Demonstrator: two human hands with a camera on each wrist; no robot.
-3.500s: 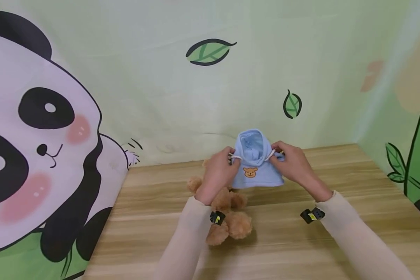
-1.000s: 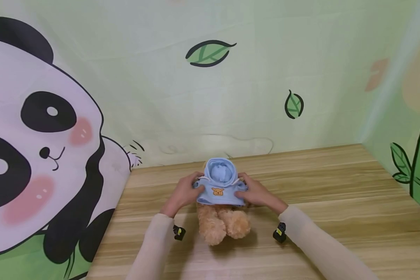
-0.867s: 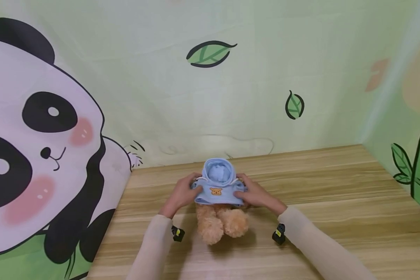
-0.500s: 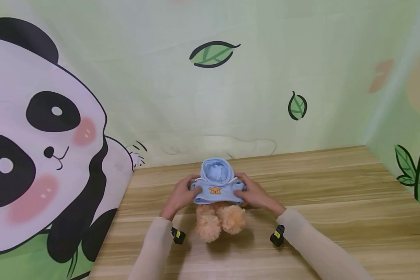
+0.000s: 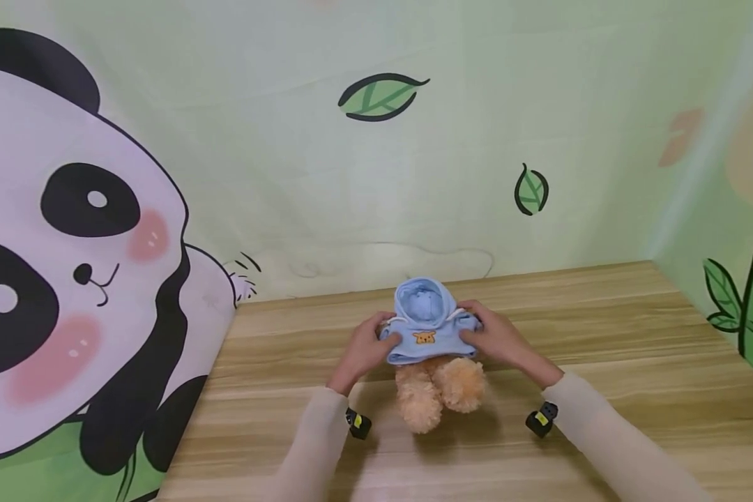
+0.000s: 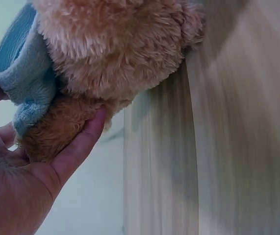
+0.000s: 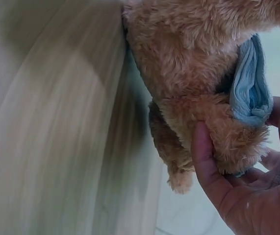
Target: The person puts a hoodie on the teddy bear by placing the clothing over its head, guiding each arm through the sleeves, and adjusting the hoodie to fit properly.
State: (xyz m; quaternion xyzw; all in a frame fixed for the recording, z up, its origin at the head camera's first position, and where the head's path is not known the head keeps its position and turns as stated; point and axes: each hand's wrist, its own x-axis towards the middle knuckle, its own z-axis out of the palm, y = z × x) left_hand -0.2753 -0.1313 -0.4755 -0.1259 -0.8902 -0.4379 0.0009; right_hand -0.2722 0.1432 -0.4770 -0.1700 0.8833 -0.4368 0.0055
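A small light-blue hoodie (image 5: 428, 346) with a bear face on its chest lies over the front of a brown plush toy (image 5: 461, 385), whose legs stick out below the hem. The head of the toy does not show in the head view. My left hand (image 5: 365, 346) grips the hoodie's left side; in the left wrist view its fingers curl round a furry arm (image 6: 56, 129) beside the blue cloth (image 6: 27, 78). On the other side my right hand (image 5: 502, 339) pinches the hoodie, and in the right wrist view it holds the other furry arm (image 7: 233, 139) by the blue cloth (image 7: 251, 85).
A wooden table (image 5: 602, 328) lies under the toy. Behind it hangs a pale green backdrop (image 5: 257, 160) with leaves, and a large printed panda (image 5: 125, 160) fills the left side. Black devices (image 5: 359, 423) sit at both wrists.
Both hands were holding the hoodie up beside the toy; they brought it over the toy's body. In the last half second, hands, hoodie and toy shifted right together.
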